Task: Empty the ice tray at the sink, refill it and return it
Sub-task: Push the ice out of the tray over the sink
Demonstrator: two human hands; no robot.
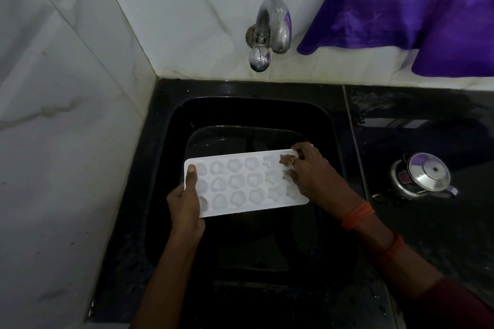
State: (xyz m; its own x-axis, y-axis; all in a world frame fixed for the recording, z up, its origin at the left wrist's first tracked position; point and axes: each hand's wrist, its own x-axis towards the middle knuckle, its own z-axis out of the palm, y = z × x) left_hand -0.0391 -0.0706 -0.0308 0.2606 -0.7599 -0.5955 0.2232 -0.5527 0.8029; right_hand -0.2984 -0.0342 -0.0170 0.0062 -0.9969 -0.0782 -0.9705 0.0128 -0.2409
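Gripping the short left end of the white ice tray [240, 184], the left hand [185, 207] lays its thumb over the rim, while the right hand [311, 173] clamps the far right end, fingers bent over the last cells. Both forearms reach in from below. Held level above the black sink [171, 141], the tray shows three rows of rounded, frosty cells.

**Materials and finish**

Tray [246, 181]: white plastic, matt, smooth. Sink [254, 115] and counter [427, 222]: black, glossy, wet-looking. Tap [270, 32]: polished metal, spotted. Wall tiles [66, 115]: glossy white marble look. Cloth [414, 8]: purple, soft. Cooker [422, 176]: shiny steel.
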